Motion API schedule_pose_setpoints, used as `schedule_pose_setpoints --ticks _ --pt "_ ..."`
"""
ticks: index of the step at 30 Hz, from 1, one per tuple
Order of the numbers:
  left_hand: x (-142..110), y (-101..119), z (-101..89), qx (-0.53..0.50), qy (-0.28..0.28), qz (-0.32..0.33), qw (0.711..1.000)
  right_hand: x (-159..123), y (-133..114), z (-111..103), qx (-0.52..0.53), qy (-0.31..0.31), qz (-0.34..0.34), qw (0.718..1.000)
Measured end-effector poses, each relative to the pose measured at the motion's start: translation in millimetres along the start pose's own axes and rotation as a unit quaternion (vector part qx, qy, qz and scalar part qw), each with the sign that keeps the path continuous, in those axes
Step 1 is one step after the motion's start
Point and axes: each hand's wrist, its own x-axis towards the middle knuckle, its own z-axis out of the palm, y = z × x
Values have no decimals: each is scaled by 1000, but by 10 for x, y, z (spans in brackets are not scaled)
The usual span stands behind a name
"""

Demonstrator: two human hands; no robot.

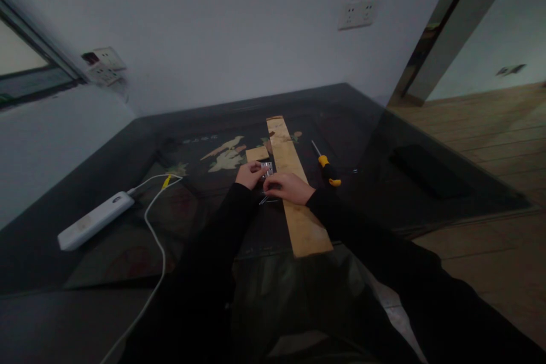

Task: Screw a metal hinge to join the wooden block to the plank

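Note:
A small silver metal plate with holes (267,167) lies between the small wooden block and the long wooden board. My left hand (249,175) has its thumb and fingers closed on the plate's left edge. Just below the plate, my right hand (290,188) rests over the long wooden board (305,233), its thumb and fingertips pinched together. Whatever sits in that pinch is too small to make out. Thin, light metal pieces (263,200) show beneath the right fingertips. Behind the left hand lies the small square wooden block (257,154).
Right of the board lies a yellow-and-black screwdriver (327,169), with tiny metal bits (355,170) beside it. A dark flat object (420,170) is farther right. At left, a white power bank (96,220) trails a white cable (158,239). The dark table (205,119) meets the wall.

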Motion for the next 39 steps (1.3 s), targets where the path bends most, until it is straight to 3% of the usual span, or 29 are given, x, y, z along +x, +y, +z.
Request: schedule_pose_setpoints --ticks 7,13,19,25,33,39 --pt "-20 58 15 -11 -12 -35 999 -9 44 -58 200 81 55 975" --pt "20 -16 29 -33 -26 -36 998 -18 53 -154 273 181 115 938" --pt "25 -26 16 -10 -42 -20 999 -5 190 -238 366 251 169 880" --pt "10 -21 30 -62 -32 -33 997 -32 254 -263 461 259 196 826" --pt "-54 60 83 -101 -62 -57 991 -22 262 -268 387 298 181 854" --pt "-99 86 121 -119 -94 -40 988 -13 258 -210 404 284 181 851"
